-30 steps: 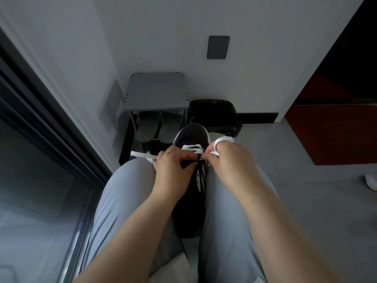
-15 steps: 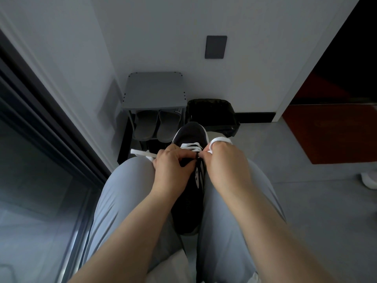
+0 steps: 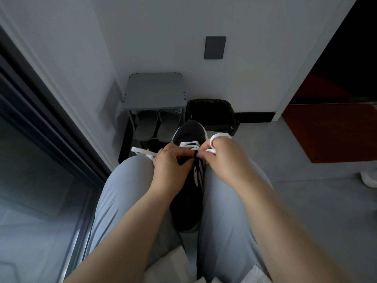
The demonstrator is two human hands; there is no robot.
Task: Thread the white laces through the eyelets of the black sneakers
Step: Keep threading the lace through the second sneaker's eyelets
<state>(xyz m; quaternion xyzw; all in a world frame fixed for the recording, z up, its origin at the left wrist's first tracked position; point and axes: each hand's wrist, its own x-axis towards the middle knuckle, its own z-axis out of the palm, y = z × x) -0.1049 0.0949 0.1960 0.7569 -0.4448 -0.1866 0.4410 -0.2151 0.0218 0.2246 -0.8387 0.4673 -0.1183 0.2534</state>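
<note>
Wedged toe-outward between the grey-trousered thighs [image 3: 126,190], the black sneaker [image 3: 187,201] is being worked at its eyelet row. The left hand [image 3: 170,168] is pinching the upper with curled thumb and forefinger, and the right hand [image 3: 226,160] is pinching the white lace [image 3: 188,144], one loop riding over a finger. Both pinches are staying as they were half a second earlier, fingertips nearly touching; beyond the toe, a grey shoe rack [image 3: 155,92] is holding slippers [image 3: 146,125] beside a black bin [image 3: 210,113].

Head view, steeply down, close.
</note>
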